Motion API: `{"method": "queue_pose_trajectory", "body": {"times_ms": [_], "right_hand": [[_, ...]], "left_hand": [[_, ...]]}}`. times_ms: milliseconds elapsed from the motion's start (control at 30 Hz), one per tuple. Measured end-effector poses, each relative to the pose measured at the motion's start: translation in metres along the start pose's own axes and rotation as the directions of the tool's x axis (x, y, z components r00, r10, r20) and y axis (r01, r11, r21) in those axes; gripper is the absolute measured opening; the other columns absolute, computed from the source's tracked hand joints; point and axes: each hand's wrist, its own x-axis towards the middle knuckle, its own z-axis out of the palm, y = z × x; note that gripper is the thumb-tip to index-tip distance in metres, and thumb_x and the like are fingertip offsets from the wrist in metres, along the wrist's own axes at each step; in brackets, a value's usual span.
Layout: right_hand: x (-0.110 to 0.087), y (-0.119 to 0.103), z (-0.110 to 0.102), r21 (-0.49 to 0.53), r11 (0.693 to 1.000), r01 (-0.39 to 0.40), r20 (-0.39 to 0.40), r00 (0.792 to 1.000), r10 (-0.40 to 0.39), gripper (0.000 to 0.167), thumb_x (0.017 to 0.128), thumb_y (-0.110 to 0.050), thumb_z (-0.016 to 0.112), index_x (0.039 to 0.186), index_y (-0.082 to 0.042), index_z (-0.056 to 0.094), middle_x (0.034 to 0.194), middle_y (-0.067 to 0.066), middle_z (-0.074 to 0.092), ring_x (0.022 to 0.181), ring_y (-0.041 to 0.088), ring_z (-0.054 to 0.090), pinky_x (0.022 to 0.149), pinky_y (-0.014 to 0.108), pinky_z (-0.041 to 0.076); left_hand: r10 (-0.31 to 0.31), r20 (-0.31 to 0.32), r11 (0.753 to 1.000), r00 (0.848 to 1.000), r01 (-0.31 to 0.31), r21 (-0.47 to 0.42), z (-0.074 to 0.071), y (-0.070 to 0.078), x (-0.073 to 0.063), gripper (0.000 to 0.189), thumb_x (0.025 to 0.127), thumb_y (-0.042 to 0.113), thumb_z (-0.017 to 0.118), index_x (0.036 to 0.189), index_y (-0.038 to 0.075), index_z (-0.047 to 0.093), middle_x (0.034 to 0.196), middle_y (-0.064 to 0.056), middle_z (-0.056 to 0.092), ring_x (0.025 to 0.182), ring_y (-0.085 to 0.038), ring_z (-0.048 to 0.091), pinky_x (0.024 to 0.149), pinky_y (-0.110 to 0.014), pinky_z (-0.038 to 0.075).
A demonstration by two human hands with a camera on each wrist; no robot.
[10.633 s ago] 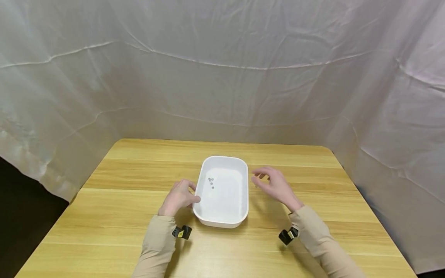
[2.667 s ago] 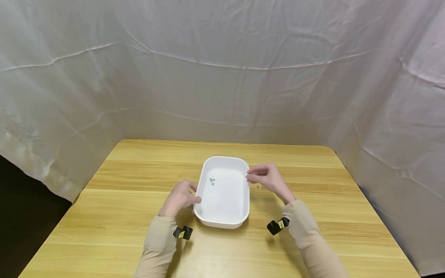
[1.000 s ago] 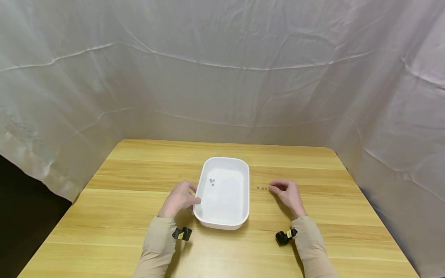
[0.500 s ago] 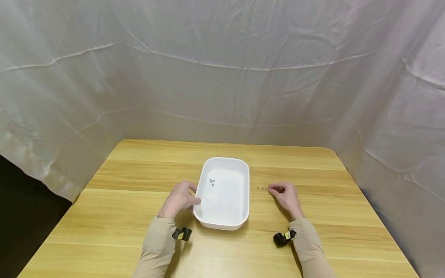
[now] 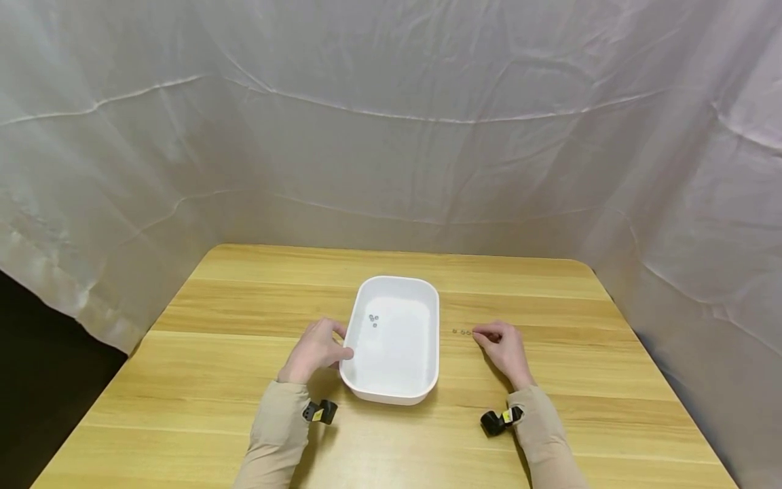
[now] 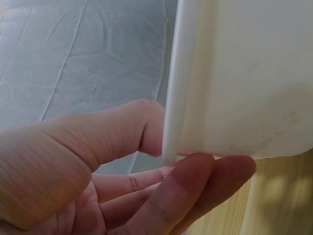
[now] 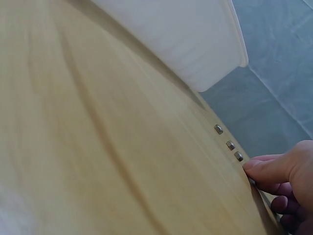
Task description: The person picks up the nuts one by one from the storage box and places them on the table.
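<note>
Just right of the white tray (image 5: 400,353), three small metal nuts (image 7: 230,145) lie in a row on the counter (image 5: 214,380). At its outer end, the right hand (image 5: 504,346) has thumb and forefinger drawn together; whether they hold anything cannot be told. The left hand (image 5: 313,350) grips the tray's left rim. A nudge from those crowded right fingers could scatter the row. These nuts look grey and shiny; four more nuts (image 5: 375,325) sit inside the tray.
</note>
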Motion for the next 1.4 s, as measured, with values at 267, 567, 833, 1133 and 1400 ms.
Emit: {"method": "queue_pose_trajectory", "body": {"times_ms": [267,567,833,1133,1400], "right_hand": [[-0.0026,-0.0007,-0.0003,-0.014,1.000,0.025,-0.021,0.999,-0.025,0.013,0.088,-0.007,0.074,0.100,-0.005,0.080,0.094,0.014,0.074,0.081,0.018,0.065,0.071,0.020,0.052],[-0.0028,-0.0002,0.0017,-0.021,0.999,0.040,-0.041,0.998,-0.041,0.013,0.086,-0.006,0.075,0.098,-0.004,0.080,0.090,0.013,0.074,0.077,0.016,0.063,0.068,0.019,0.050],[-0.0036,0.0007,0.0027,-0.019,0.999,0.047,-0.050,0.998,-0.048,0.013,0.086,-0.006,0.075,0.099,-0.004,0.080,0.092,0.014,0.074,0.080,0.022,0.067,0.070,0.020,0.052],[-0.0027,0.0002,0.0037,-0.026,0.999,0.020,-0.043,0.999,-0.021,0.014,0.087,-0.007,0.075,0.101,-0.005,0.080,0.094,0.014,0.074,0.082,0.023,0.068,0.072,0.020,0.053],[-0.0031,-0.0002,0.0036,-0.019,1.000,0.016,-0.045,0.999,-0.017,0.014,0.087,-0.009,0.075,0.100,-0.005,0.080,0.094,0.014,0.074,0.081,0.019,0.066,0.072,0.020,0.053]], "left_hand": [[0.000,0.003,1.000,1.000,0.000,0.005,-0.0010,0.0010,-0.0015,0.030,0.077,-0.001,0.071,0.107,-0.006,0.071,0.092,-0.018,0.073,0.063,-0.017,0.068,0.062,-0.031,0.063],[0.006,-0.005,1.000,1.000,-0.005,0.014,-0.0004,-0.0009,-0.0003,0.027,0.076,0.000,0.072,0.103,-0.005,0.072,0.093,-0.017,0.072,0.062,-0.016,0.067,0.058,-0.027,0.060],[0.000,-0.003,1.000,1.000,0.000,0.005,-0.0005,-0.0013,-0.0005,0.028,0.076,-0.001,0.072,0.103,-0.006,0.071,0.098,-0.019,0.072,0.063,-0.017,0.068,0.060,-0.028,0.062],[-0.002,0.002,1.000,1.000,0.002,-0.011,0.0002,-0.0014,-0.0001,0.029,0.077,-0.001,0.072,0.106,-0.006,0.071,0.100,-0.020,0.072,0.063,-0.017,0.069,0.061,-0.030,0.063],[0.002,0.004,1.000,1.000,-0.002,-0.016,0.0000,-0.0015,0.0002,0.026,0.077,-0.002,0.071,0.104,-0.006,0.071,0.100,-0.020,0.072,0.062,-0.018,0.069,0.060,-0.029,0.062]]}}
